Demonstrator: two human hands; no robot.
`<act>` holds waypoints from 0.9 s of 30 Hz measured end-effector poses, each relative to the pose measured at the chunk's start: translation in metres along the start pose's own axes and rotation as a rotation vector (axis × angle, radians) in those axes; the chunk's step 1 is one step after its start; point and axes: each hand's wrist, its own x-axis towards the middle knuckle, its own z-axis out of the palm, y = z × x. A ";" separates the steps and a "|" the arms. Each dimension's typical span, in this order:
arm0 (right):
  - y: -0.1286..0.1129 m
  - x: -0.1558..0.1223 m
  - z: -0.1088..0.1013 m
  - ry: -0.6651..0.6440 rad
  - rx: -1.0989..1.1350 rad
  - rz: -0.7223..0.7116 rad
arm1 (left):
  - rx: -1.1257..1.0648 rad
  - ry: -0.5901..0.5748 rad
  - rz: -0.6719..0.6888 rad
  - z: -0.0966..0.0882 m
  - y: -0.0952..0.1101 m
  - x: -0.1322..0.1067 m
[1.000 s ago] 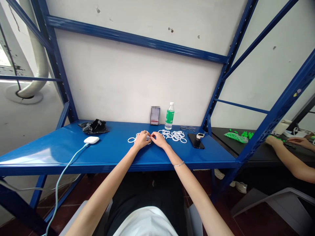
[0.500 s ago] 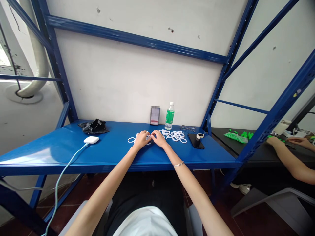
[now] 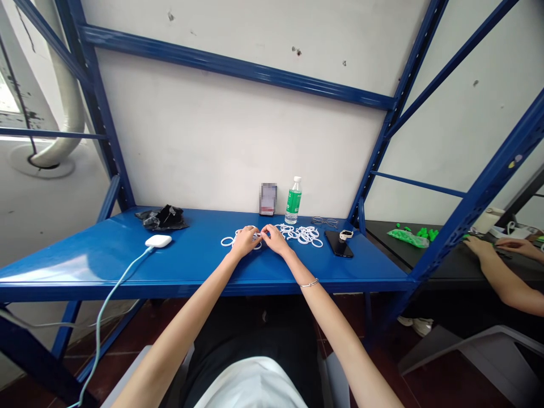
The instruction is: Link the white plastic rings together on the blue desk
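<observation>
My left hand (image 3: 245, 241) and my right hand (image 3: 274, 238) meet at the fingertips over the blue tabletop (image 3: 199, 258). Both are closed in a pinch, and what sits between the fingers is too small and covered to make out. White plastic rings (image 3: 227, 241) lie beside and partly beneath my left hand. A bigger heap of white rings (image 3: 306, 234), several of them tangled, spreads to the right of my right hand. A bracelet (image 3: 309, 283) circles my right wrist.
At the back stand a propped phone (image 3: 268, 199) and a water bottle (image 3: 293, 201), with eyeglasses (image 3: 325, 221) nearby. A black phone (image 3: 338, 245) carries a watch (image 3: 345, 234). Leftward lie a black plastic bag (image 3: 164, 217) and a cabled white case (image 3: 158, 241). A co-worker's arm (image 3: 501, 272) is at right.
My hands stay pinched together in the same place. At the far right, the co-worker's near hand has shifted slightly. The rings look unmoved.
</observation>
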 end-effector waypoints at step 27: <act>0.009 0.002 0.004 0.001 0.017 0.039 | -0.002 -0.011 0.020 -0.001 -0.001 0.000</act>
